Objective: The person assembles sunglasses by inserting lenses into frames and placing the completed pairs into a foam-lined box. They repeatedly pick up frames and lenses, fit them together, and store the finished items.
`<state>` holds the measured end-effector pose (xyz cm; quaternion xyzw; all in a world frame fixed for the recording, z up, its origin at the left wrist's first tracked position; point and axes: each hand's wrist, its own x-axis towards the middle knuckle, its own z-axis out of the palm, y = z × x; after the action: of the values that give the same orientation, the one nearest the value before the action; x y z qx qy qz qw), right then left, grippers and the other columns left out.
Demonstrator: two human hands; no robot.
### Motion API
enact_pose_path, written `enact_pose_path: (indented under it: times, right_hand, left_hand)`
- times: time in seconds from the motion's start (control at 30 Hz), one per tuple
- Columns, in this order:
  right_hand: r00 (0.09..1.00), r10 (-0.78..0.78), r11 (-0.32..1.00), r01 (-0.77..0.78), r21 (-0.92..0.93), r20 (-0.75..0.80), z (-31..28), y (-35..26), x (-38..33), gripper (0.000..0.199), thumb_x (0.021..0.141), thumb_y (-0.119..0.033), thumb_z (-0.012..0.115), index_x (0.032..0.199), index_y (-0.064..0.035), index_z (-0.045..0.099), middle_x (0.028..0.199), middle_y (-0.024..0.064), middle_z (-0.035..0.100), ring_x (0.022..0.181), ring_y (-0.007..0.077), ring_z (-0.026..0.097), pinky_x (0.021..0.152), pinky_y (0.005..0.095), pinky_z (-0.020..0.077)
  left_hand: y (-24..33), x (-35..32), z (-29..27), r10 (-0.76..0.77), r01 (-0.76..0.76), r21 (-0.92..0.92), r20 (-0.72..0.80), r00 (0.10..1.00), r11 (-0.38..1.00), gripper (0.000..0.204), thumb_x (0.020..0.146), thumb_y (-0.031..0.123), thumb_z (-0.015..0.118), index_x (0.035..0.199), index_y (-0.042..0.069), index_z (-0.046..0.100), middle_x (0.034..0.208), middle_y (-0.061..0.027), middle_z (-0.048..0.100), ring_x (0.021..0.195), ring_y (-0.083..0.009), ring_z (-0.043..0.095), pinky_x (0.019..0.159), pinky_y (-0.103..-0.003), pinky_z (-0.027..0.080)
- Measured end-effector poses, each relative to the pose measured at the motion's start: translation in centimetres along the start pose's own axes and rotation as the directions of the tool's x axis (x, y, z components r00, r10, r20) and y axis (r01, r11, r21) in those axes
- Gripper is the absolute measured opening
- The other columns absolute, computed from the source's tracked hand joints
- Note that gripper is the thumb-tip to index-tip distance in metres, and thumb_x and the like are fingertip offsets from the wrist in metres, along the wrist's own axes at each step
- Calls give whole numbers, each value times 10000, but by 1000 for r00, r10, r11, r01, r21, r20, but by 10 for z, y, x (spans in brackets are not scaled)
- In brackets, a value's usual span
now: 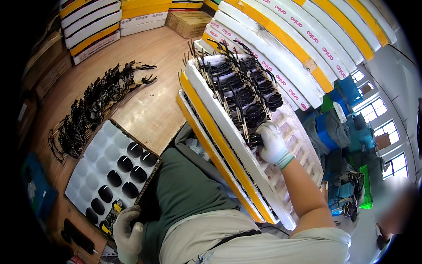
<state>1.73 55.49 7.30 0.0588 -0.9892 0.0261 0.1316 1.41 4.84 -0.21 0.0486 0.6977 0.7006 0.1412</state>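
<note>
My right hand (273, 141), in a white glove with a green cuff, reaches into a white foam tray (303, 152) on my right. Its fingers are curled down on a black glasses frame (253, 140) at the near end of the rows; the fingertips are partly hidden. Several black frames with thin gold-coloured temples (237, 83) fill the far part of the tray. My left hand (128, 235), also gloved, lies by the near edge of a white lens tray (83, 174), thumb apart from bent fingers, seemingly holding nothing. Dark lenses (125, 163) sit in its pockets. A yellow-and-black item (111, 217) lies beside that hand.
A long heap of black frames (94, 105) lies on the wooden table (151, 105). Stacked white-and-yellow foam boxes (281, 48) rise behind the tray, with a cardboard box (188, 23) at the back. A black device (79, 235) lies lower left. Another person (393, 211) is at far right.
</note>
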Motion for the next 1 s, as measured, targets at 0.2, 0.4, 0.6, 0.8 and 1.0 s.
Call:
enact_pose_path:
  times: [0.2,0.4,0.6,0.8,1.0]
  right_hand:
    - [985,99,994,-91,-63,139,-9,-12,8,603,597,30,624,1199,-5,600,1281,224,586,1269,416,504,1118,483,379]
    - [990,105,989,-114,-96,-99,-44,-72,11,540,621,93,423,1143,49,554,1291,256,530,1262,435,492,1125,485,363]
    - [945,-326,860,313,403,-38,27,-246,122,447,608,62,517,1046,7,584,1133,200,589,1087,400,565,1004,488,431]
    - [781,-600,699,407,587,173,172,-377,165,281,816,-223,697,1027,-44,648,1002,132,624,970,328,613,851,465,486]
    - [734,-530,843,404,355,424,194,-425,162,410,739,-352,779,966,-43,635,981,106,623,936,291,636,778,424,507]
  left_hand:
    - [-12,3,-11,29,-27,21,-53,998,999,297,828,109,634,1080,-48,636,1138,-191,668,1073,-281,647,969,-372,490]
    - [-15,50,-104,183,-117,335,-174,968,935,326,855,155,651,1145,5,653,1137,-164,684,1083,-271,659,933,-375,510]
    - [-52,187,-267,273,360,557,-754,598,748,415,978,358,535,1139,-7,651,1101,-264,678,1058,-384,656,918,-454,504]
    - [-72,258,-292,-173,539,382,-674,718,750,510,1003,424,499,1202,-22,648,1112,-199,674,1018,-311,619,890,-408,455]
    - [-64,231,-297,-345,261,-231,-730,591,937,613,705,298,857,1128,-96,653,1043,-166,653,921,-280,609,809,-351,495]
